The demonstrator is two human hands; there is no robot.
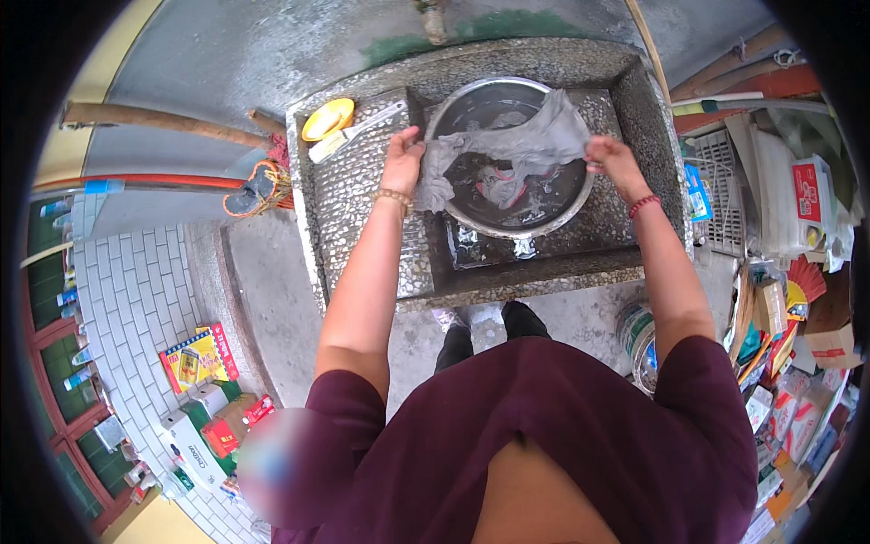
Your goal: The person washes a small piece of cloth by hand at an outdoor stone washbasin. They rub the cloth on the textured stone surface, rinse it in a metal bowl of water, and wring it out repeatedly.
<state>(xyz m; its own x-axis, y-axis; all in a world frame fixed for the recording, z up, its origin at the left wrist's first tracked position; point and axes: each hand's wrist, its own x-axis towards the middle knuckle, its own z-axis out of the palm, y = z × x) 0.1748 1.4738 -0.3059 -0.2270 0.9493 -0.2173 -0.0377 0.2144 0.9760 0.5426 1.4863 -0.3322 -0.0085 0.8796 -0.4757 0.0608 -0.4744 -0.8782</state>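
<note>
A wet grey garment (506,139) is stretched between my two hands above a round metal basin (469,226). My left hand (404,163) grips its left end, which hangs over the basin's rim. My right hand (614,162) pinches the right end at the opposite rim. Dark water (476,194) fills the basin, and a lower part of the cloth with pinkish-red edging dips into it. The basin sits in the deeper part of a speckled stone sink (544,280). To the left lies the sink's ribbed washboard (360,217), its surface wet.
On the washboard's far corner rest a yellow bowl (333,112) and a scrub brush (353,132) with a pale handle. A clear plastic tub (637,340) stands on the floor at right, near stacked cardboard boxes (829,340). Bamboo poles (170,122) cross the left side.
</note>
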